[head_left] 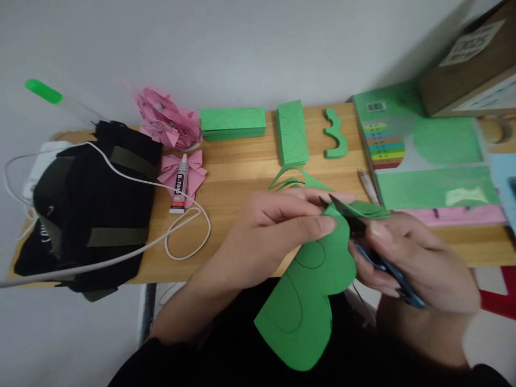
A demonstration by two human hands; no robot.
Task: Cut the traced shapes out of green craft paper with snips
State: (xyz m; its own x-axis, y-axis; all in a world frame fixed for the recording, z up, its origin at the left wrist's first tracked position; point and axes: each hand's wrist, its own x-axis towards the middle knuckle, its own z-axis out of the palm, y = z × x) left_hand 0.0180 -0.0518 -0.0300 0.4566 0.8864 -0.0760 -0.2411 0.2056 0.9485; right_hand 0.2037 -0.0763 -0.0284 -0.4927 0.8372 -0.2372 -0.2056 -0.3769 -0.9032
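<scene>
My left hand (282, 231) pinches the upper end of a stack of green paper (310, 301), thumb on top. One edge of the stack is cut into scallops, and curved pencil lines show on its face. My right hand (419, 258) is wrapped round a pair of scissors (387, 263) with dark blades and blue handles. The blades lie at the paper's upper edge, by my left thumb; a green offcut hangs beside them. Thin curled green paper strips (298, 177) lie on the table just behind my left hand.
Along the wall on the wooden table (237, 177) are two green paper stacks (233, 122), a wavy green cutout (334, 134) and crumpled pink paper (169, 121). A glue tube (179, 185), white cable (133, 183) and black bag (97, 209) lie left; a pen (367, 185), paper pack (431, 150) and cardboard box (475, 70) right.
</scene>
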